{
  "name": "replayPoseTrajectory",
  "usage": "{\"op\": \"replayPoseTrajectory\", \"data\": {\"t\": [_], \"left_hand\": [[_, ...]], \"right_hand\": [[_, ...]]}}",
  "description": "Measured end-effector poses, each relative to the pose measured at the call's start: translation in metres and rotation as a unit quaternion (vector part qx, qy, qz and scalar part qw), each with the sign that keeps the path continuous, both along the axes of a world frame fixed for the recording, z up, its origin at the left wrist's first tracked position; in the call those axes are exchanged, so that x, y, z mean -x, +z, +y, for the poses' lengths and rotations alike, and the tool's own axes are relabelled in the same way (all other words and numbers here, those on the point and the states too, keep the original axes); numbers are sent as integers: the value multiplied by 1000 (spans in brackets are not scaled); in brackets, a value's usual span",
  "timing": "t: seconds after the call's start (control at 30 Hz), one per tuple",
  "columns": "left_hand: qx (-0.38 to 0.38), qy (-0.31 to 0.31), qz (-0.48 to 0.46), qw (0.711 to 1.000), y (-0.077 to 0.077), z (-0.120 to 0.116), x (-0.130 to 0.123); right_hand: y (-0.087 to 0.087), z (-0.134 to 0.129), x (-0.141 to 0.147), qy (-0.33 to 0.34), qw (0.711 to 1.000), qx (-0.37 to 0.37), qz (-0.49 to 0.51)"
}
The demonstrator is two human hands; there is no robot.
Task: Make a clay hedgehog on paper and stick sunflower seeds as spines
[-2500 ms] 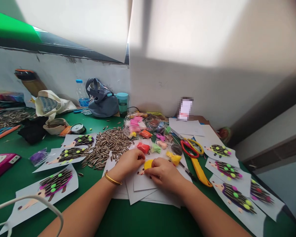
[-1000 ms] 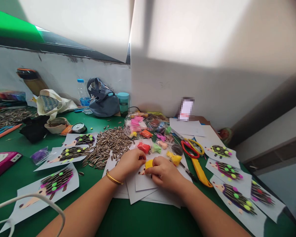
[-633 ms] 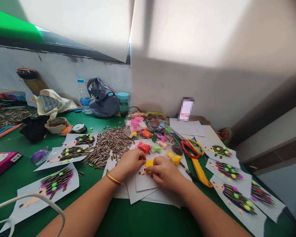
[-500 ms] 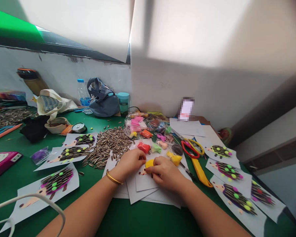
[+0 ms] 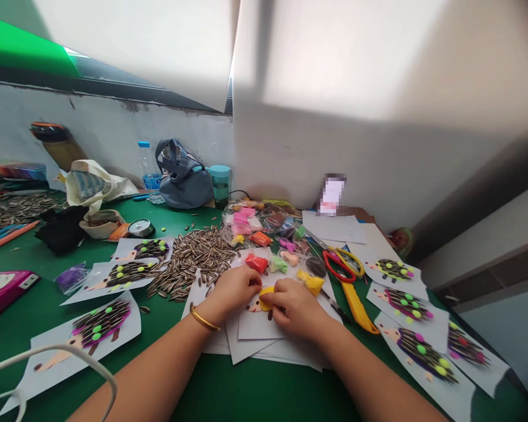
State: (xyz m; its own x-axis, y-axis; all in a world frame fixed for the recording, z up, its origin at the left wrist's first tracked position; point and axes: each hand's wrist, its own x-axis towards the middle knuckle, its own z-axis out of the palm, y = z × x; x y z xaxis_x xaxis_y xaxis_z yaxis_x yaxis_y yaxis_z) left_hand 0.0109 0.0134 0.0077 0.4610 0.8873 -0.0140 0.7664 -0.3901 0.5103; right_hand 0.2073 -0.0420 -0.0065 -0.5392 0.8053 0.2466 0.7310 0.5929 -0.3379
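Observation:
A small sheet of white paper (image 5: 257, 331) lies on other sheets in front of me, with a partly made hedgehog picture on it. Its pinkish face with dark dots peeks out between my hands. Yellow modelling clay (image 5: 266, 296) sits on the picture behind the face. My right hand (image 5: 297, 305) is closed, its curled fingers pressing on the clay from the right. To the left of the clay, my left hand (image 5: 237, 290) has thumb and fingertips drawn together at the paper's upper edge; what is in them, if anything, is hidden.
Sunflower seeds (image 5: 198, 258) are heaped at the left. Bagged coloured clay (image 5: 257, 262) lies behind my hands. Scissors (image 5: 341, 264) and a yellow cutter (image 5: 358, 308) rest at the right. Finished hedgehog pictures (image 5: 99, 325) lie on both sides. A white cable (image 5: 101, 372) crosses the lower left.
The yellow clay now shows a more rounded, lower shape under my right fingers. The top sheet has turned and shifted slightly left, and more of the hedgehog's face shows.

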Motion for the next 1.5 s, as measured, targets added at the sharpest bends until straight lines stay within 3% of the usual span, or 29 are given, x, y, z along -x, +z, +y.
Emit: {"op": "replayPoseTrajectory", "data": {"t": [0.47, 0.73, 1.07, 1.5], "left_hand": [[-1, 2, 4, 1000, 3, -3, -4], [-17, -4, -3, 1000, -1, -2, -2], [-1, 1, -13, 1000, 0, -1, -3], [3, 1, -6, 1000, 2, -1, -3]], "right_hand": [[-3, 2, 1, -11, 1000, 13, 8], [-3, 7, -7, -37, 997, 6, 61], [-2, 3, 4, -20, 1000, 18, -4], [-4, 8, 3, -37, 998, 37, 31]]}}
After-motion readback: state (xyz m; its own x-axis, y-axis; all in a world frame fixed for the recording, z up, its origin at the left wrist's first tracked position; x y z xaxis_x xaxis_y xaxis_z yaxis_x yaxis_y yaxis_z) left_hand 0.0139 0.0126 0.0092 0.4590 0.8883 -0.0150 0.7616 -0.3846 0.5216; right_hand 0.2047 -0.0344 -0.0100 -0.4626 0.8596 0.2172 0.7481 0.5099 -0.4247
